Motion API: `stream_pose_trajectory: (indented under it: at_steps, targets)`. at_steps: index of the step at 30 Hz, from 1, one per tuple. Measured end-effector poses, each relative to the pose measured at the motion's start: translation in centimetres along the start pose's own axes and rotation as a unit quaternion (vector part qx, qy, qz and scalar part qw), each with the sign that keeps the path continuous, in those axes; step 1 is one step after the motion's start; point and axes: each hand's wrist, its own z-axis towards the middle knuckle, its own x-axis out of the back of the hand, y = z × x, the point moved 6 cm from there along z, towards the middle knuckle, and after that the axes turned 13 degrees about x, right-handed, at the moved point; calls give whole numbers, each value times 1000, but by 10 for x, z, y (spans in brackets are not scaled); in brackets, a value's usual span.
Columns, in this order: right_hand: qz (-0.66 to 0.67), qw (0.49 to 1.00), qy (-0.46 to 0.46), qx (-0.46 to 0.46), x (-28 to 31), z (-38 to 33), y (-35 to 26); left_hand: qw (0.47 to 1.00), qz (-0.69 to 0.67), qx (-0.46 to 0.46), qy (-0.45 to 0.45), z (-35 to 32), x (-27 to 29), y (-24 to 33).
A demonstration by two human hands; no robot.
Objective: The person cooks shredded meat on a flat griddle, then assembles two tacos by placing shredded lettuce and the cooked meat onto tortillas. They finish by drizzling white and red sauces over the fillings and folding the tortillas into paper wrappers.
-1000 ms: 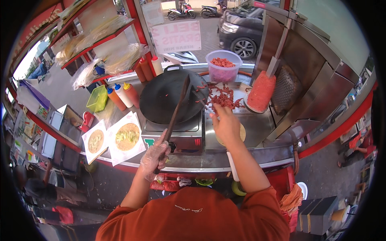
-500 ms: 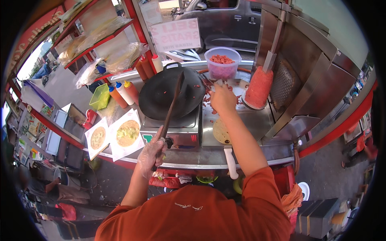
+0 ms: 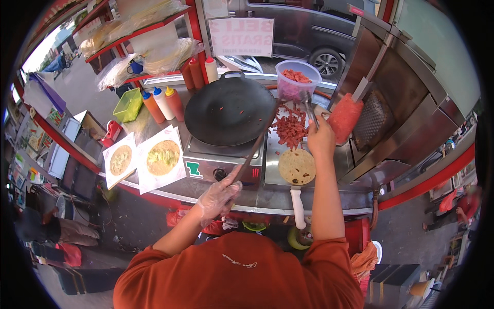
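Observation:
My left hand (image 3: 222, 194), in a clear plastic glove, is wrapped round the lower end of a long dark spatula (image 3: 256, 144). The spatula slants up to the right, its far end by the chopped red meat. My right hand (image 3: 321, 138) grips metal tongs (image 3: 310, 109), which point away toward the plastic tub (image 3: 298, 82). Chopped red meat (image 3: 290, 126) lies heaped on the steel griddle (image 3: 272, 177), left of that hand. A browned flatbread (image 3: 297, 167) sits nearer me on the griddle, touching the meat's edge. Below it a white handle (image 3: 297, 207) juts over the counter edge.
A black wok (image 3: 229, 110) stands on the stove (image 3: 221, 162). Leftward are two flatbreads with shredded greens (image 3: 163, 157) on paper, sauce bottles (image 3: 163, 103) and a green basket (image 3: 127, 105). A red meat cone (image 3: 345, 118) stands right, beside the grill (image 3: 375, 116).
My right hand has moved right, off the meat, and the tongs now show clearly. My left hand has moved right, swinging the spatula from over the wok toward the griddle. The view has shifted.

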Motion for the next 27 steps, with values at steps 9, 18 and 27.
stream_pose_trajectory:
  at_steps: [9,18,27]
  targets:
    - [27,998,16,46,20,5,-59,999,9,-53,-7,-58,51,-10]
    - [-77,990,-109,37,-63,-10,-120,991,-92,2,93,-85,185,-21]
    - [-237,968,-73,-40,-16,9,-89,997,-40,-8,-60,-92,220,-33]
